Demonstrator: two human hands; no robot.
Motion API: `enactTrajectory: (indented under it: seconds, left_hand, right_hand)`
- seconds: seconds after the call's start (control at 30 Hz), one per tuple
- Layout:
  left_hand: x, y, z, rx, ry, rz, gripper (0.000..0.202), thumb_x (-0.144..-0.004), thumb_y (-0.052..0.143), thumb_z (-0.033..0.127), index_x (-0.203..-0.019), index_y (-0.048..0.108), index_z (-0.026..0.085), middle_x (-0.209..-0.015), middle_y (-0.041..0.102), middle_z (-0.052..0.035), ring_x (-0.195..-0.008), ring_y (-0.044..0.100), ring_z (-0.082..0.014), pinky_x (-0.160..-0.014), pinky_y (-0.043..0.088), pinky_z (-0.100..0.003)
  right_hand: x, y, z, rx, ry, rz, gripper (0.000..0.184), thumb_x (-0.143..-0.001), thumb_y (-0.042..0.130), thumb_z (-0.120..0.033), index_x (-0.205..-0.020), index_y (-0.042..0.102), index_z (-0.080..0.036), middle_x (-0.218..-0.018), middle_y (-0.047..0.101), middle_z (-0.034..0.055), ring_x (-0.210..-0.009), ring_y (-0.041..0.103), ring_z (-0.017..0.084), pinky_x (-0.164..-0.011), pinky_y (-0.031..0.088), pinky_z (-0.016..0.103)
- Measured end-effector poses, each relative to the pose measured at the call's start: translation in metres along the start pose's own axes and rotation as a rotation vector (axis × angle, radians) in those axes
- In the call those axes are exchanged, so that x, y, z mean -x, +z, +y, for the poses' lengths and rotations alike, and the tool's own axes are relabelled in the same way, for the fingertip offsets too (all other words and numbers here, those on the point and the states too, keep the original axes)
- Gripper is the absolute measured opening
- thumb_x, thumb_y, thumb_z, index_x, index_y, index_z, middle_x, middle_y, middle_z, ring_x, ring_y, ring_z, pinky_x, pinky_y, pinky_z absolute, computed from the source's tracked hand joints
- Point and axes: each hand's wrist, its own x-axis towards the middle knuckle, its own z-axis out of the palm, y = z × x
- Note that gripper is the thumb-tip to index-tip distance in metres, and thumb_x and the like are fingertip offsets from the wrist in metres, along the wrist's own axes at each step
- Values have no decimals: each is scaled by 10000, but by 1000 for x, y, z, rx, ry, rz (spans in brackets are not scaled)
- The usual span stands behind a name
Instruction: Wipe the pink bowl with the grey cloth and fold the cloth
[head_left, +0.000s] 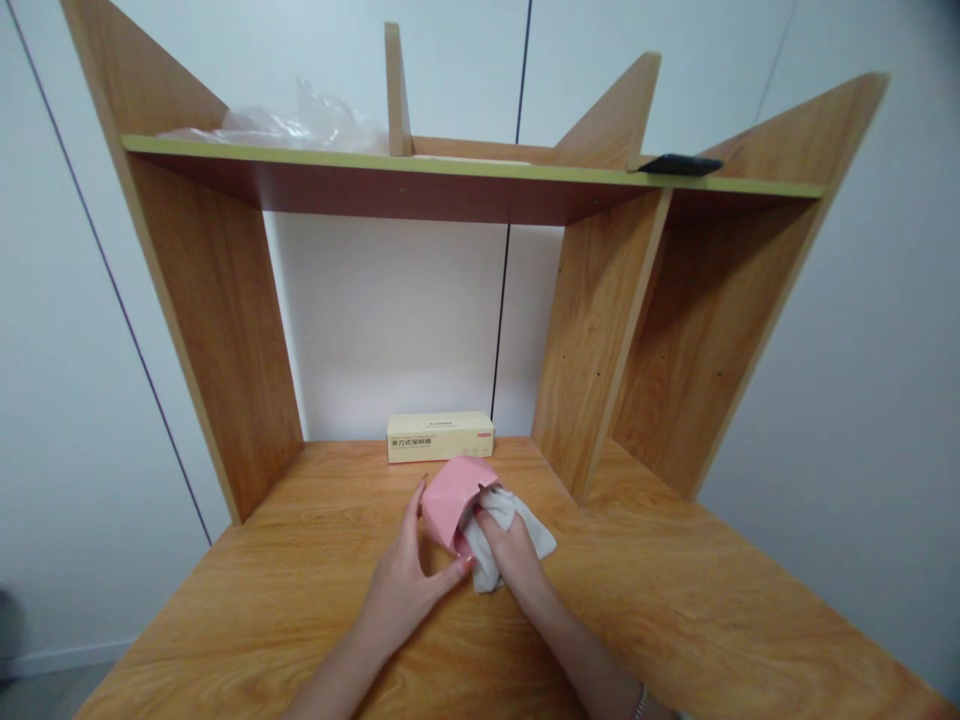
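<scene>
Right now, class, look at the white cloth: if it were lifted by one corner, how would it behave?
The white cloth is probably floppy: it bunches and folds under the right hand against the pink cup. It likely weighs little, since a loose corner sticks out thin and flat beside that hand.

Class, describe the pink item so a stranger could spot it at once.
Start at the wooden desk. Near its middle, by the cream box, the left hand grips a pink faceted container; the right hand presses a white cloth to it. Nothing else is pink.
</scene>
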Motion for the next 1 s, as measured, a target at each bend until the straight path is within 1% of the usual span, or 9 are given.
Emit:
enactTrajectory:
  seconds: [0.1, 0.2, 0.3, 0.37, 0.47, 0.63, 0.77, 0.83, 1.0]
  left_hand:
    - [0, 3, -4, 45, -5, 5, 628, -704, 567, 398, -1211, 285, 156, -1047, 582, -103, -916, 567, -212, -745, 441, -305]
    - [-1, -1, -3, -116, -91, 30, 525, -689, 555, 398, -1114, 367, 153, -901, 624, -82, -773, 599, -214, -638, 444, -288]
    - [-2, -6, 3, -329, -157, -11, 510, -677, 550, 387, -1110, 402, 163, -887, 634, -82, -748, 608, -228, -613, 424, -279]
    - [-2, -6, 7, -404, -175, -52, 489, -688, 533, 381, -1112, 414, 168, -878, 642, -80, -744, 614, -231, -616, 416, -276]
    - [-1, -6, 12, -477, -184, -79, 477, -708, 503, 387, -1124, 418, 169, -861, 651, -78, -757, 620, -239, -637, 411, -282]
    - [-1, -8, 19, -541, -182, -111, 548, -709, 494, 410, -1180, 388, 150, -875, 657, -104, -790, 624, -266, -643, 415, -297]
    - [-2, -10, 24, -570, -192, -132, 583, -715, 490, 430, -1215, 370, 154, -884, 662, -111, -803, 626, -277, -658, 419, -305]
    - [-2, -11, 27, -568, -187, -139, 584, -725, 477, 425, -1230, 360, 155, -883, 664, -107, -803, 627, -271, -666, 421, -302]
    - [0, -13, 27, -562, -150, -161, 655, -699, 509, 443, -1265, 341, 159, -944, 649, -113, -848, 614, -283, -721, 418, -323]
  right_hand:
    - [2, 3, -1, 51, 9, -79, 245, -742, 440, -301, -898, 573, -168, -885, 662, 76, -803, 616, 198, -702, 474, 274]
    - [2, -2, -7, 187, 1, -45, 343, -711, 477, -273, -1023, 540, -147, -940, 647, 95, -855, 600, 214, -735, 452, 292]
    - [3, -10, -17, 498, -18, 17, 492, -701, 493, -245, -1184, 449, -161, -920, 651, 94, -853, 598, 227, -708, 430, 294]
    - [4, -13, -22, 683, -27, 1, 552, -715, 484, -241, -1253, 380, -168, -851, 663, 82, -797, 610, 226, -662, 416, 282]
    - [5, -12, -22, 818, -1, -58, 595, -735, 474, -267, -1297, 314, -153, -821, 666, 85, -773, 616, 234, -625, 397, 277]
    - [4, -10, -17, 832, 55, -89, 631, -738, 484, -317, -1310, 290, -134, -892, 661, 104, -817, 611, 241, -618, 389, 272]
    - [6, -13, -25, 874, -100, -21, 635, -734, 491, -228, -1325, 266, -176, -860, 664, 79, -794, 610, 227, -651, 385, 271]
    - [7, -15, -27, 860, -137, -21, 645, -732, 492, -212, -1331, 253, -187, -870, 661, 76, -804, 608, 227, -660, 389, 273]
    - [3, -14, -16, 682, 2, -92, 659, -702, 530, -228, -1312, 286, -177, -901, 660, 79, -828, 608, 223, -657, 418, 272]
